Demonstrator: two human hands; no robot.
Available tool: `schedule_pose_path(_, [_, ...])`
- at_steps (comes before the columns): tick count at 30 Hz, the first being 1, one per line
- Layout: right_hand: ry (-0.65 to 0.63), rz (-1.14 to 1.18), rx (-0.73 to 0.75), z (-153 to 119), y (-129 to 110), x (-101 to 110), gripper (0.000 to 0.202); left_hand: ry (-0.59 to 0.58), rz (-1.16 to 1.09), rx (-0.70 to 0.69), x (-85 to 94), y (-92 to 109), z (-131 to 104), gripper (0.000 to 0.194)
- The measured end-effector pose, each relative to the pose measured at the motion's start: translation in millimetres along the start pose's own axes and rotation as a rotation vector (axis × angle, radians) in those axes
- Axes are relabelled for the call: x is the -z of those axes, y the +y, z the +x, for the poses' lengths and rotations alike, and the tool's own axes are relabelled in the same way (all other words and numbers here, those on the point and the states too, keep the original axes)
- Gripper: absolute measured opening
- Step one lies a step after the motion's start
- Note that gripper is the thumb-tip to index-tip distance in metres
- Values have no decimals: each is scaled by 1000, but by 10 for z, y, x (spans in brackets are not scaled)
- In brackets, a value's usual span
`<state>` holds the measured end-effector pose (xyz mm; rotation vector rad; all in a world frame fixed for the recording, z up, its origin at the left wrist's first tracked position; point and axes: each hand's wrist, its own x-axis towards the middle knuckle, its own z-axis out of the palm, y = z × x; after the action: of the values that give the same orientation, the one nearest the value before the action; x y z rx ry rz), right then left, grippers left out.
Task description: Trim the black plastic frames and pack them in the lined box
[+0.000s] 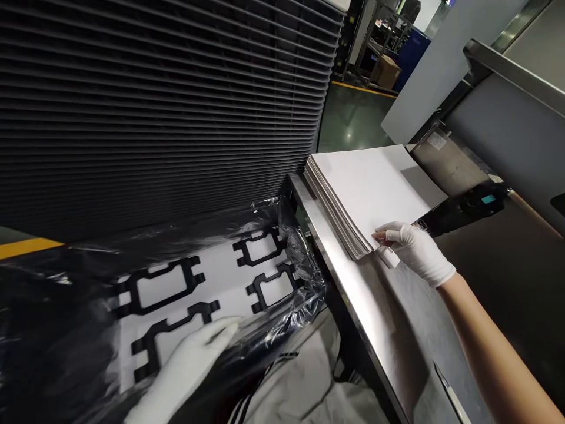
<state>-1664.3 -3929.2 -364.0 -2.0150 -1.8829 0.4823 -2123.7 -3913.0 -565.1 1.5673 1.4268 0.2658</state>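
Here, the right hand (415, 250) pinches a white sheet (371, 185); the left hand's (203, 347) grip, I cannot tell.

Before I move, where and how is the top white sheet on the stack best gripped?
Pinch the top white sheet at its near corner, coming from the side of the right hand, thumb above, fingertip under the edge. It lies flat on the stack, so only its rim offers a hold; that corner seems easiest.
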Motion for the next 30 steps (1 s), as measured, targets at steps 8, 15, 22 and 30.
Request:
schedule_pose_path(8, [-26, 80, -19, 51, 38, 4, 25, -130, -171, 0, -234, 242, -126, 44])
schedule_pose_path(15, [49, 125, 36, 31, 213, -63, 21, -141, -155, 8, -296, 209, -71, 42])
schedule_pose_path(22, [170, -292, 216, -51, 147, -150, 30, -145, -217, -39, -381, 651, -45, 44])
schedule_pose_path(30, [523, -500, 365, -124, -20, -168, 29, -232, -530, -261, -510, 1600, -69, 39])
